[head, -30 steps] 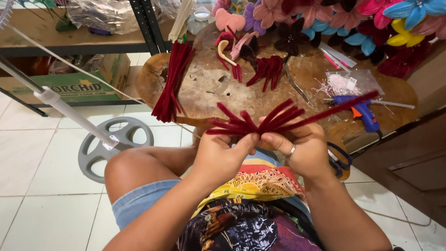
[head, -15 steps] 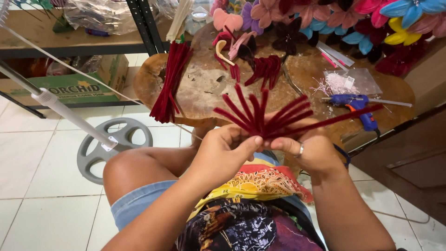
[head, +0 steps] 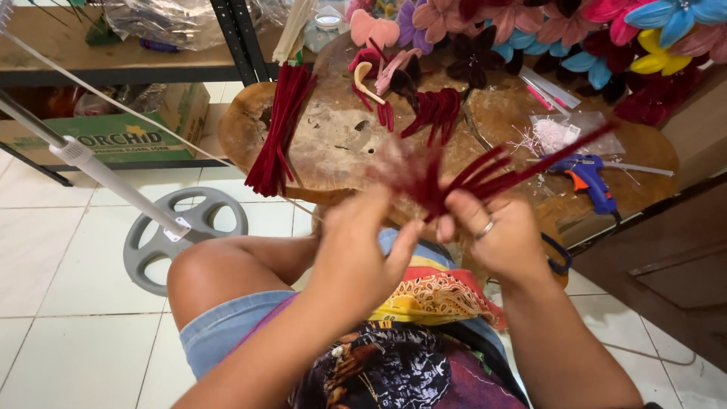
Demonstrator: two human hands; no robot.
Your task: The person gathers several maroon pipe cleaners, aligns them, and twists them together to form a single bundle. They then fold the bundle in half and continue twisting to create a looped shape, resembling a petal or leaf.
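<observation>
1. White-tiled floor and lap, nearest the camera: the person sat with bare knees, a patterned cloth (head: 435, 299) spread over the lap.
2. Right hand (head: 496, 242), ringed, was clenched round the gathered base of a bundle of dark red chenille stems (head: 485, 170), held above the lap at the table's near edge. The stems fanned up and to the right.
3. Left hand (head: 363, 242) was curled against the bundle's left side, where the stems were blurred. Its fingers were hidden, so whether it pinched them could not be told.
4. Step in hand, as a judgement: the stems were being spread or arranged about one pinched point. The next move probably called for a steady hold at that base, since the fuzzy wire stems bend easily.
5. Grey wheel-shaped stand base (head: 163, 238) sat on the floor to the left.
6. Wooden slab table (head: 333, 144), rough and irregular, bore a straight bunch of red stems (head: 280, 129), some bent red stems (head: 435, 113), a blue glue gun (head: 587, 178) and a clear bag of pale scraps (head: 560, 132).
7. Farthest: soft, many-coloured chenille flowers (head: 530, 26) at the table's back, and a cardboard box (head: 113, 140) under a shelf (head: 113, 45).
</observation>
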